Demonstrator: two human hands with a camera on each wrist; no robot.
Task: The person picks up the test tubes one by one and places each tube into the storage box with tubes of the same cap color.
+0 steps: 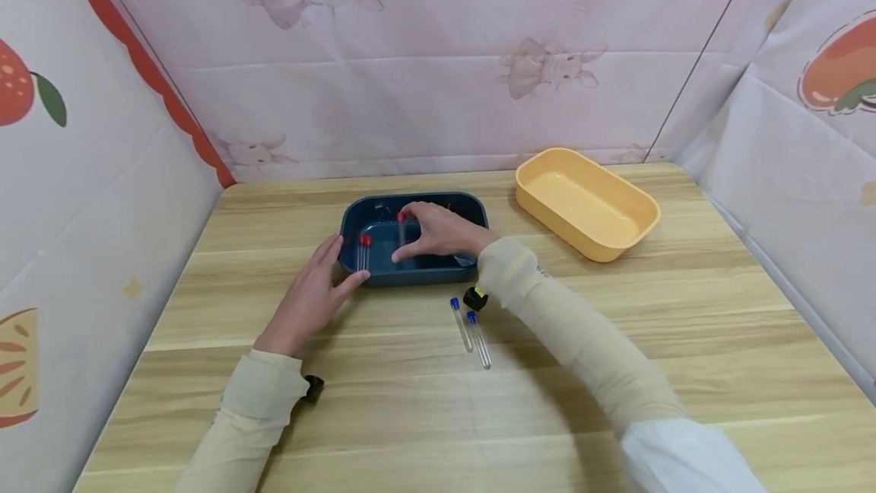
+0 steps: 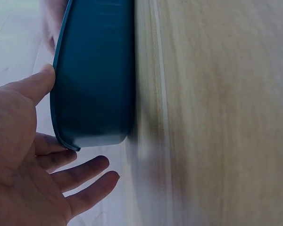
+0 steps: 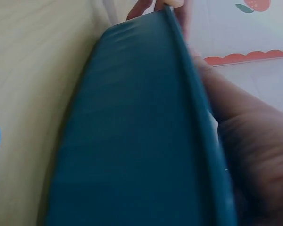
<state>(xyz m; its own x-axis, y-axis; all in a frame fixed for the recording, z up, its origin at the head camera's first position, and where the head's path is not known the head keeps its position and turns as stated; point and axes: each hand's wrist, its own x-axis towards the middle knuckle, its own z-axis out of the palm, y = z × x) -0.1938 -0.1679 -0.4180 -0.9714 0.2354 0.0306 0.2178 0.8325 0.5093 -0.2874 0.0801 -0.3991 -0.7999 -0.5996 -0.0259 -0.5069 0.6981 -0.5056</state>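
My left hand (image 1: 308,299) rests against the left end of a dark blue bin (image 1: 411,278), thumb at the front rim and fairly straight fingers along the side. Over the inside of this bin, my right hand (image 1: 438,230) has a test tube with a red cap (image 1: 401,216) between index finger and thumb; the cap sits at the index fingertip and the clear tube is blurred. Two more red-capped test tubes (image 1: 364,251) lie side by side near the bin's left end. In the right wrist view, the bin's wall (image 3: 132,117) hides the right fingertips.
Two blue-capped test tubes (image 1: 472,335) lie on the wooden table (image 1: 383,409) in front of the bin. A yellow bin (image 1: 588,238) stands at the back right. Printed cloth walls (image 1: 438,120) enclose the table at the back and sides.
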